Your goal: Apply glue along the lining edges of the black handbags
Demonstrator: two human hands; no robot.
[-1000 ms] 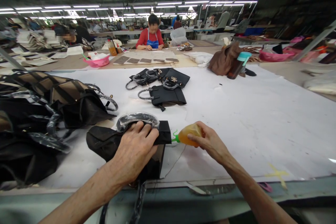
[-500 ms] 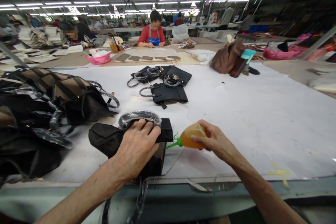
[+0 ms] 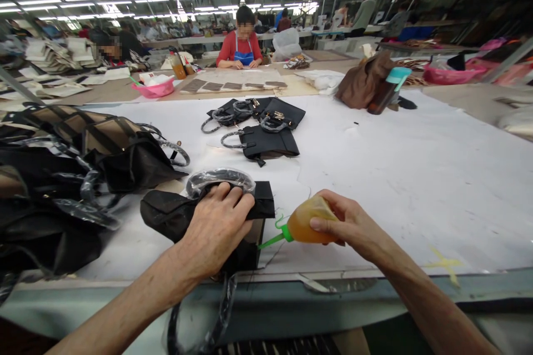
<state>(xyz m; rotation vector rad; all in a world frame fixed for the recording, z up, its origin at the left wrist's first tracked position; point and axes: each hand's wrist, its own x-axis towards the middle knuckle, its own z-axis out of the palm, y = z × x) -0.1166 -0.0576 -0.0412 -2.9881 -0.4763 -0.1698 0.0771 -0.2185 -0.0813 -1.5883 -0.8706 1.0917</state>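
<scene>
The left hand (image 3: pixel 220 227) lies over a black handbag (image 3: pixel 164 213), fingers bent and spread slightly across its upper part, holding it against the table; its thumb is hidden from view. The handbag's body is a soft, dull black material, slumped into a rounded bulge on the left, while a flatter, stiffer black panel with straight edges juts out to the right of the fingers. A curved upper handle (image 3: pixel 220 177), wrapped in shiny, crinkled clear plastic, arches just beyond the knuckles on the far side. A second wrapped handle (image 3: pixel 225 310) hangs over the near edge of the table.

The right hand (image 3: pixel 343 222) holds a squeeze bottle (image 3: pixel 310 224), its thumb on the near side and its fingers wrapped around the rear end. The bottle is smooth, translucent and rounded, with amber liquid inside, and lies tilted so that its thin, tapering green nozzle (image 3: pixel 270 242) points left and slightly down. The tip is at the right edge of the handbag, below the jutting panel; whether it touches cannot be told.

A white sheet (image 3: pixel 416 188) with a smooth, faintly marked surface covers the table. Farther off lie smaller-looking flat black handbags (image 3: pixel 272 141) with ring-like wrapped handles, and to the left a heap of black and tan bags (image 3: pixel 120 161).
</scene>
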